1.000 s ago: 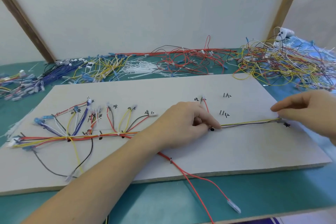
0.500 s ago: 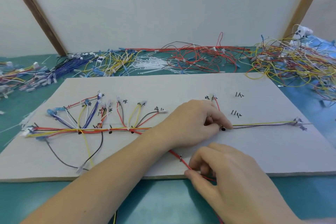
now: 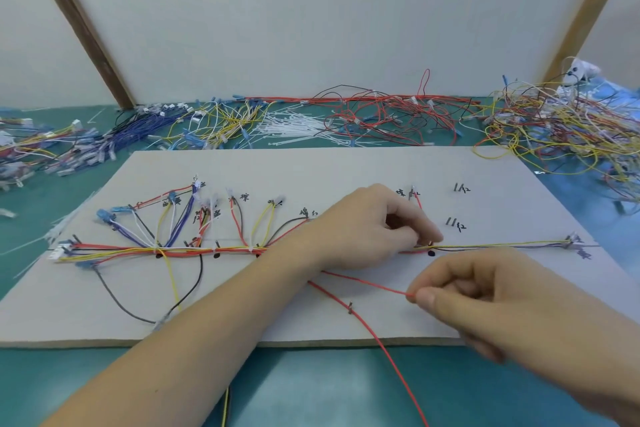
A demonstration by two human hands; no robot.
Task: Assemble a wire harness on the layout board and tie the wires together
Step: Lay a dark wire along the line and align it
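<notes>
I am pressing my left hand [image 3: 372, 227] down on the wire bundle [image 3: 207, 250] that is running along the grey layout board [image 3: 346, 166], my curled fingers pinching the bundle right at a black dot [image 3: 431, 253] marked on the board. To the right of that pinch, thin yellow and dark wires [image 3: 502, 245] are stretching on to a small connector [image 3: 570, 241] near the board's right end. My right hand [image 3: 485, 291] is hovering just in front of the bundle, thumb and forefinger closed on a loose red wire [image 3: 367, 283] — it is leading up-left from my fingertips and disappearing under my left wrist. A second red strand [image 3: 381, 343] is crossing the board's near edge and trailing onto the green table [image 3: 311, 392]. Behind the board, white cable ties [image 3: 294, 126] are lying among heaps of spare wires [image 3: 554, 121].
</notes>
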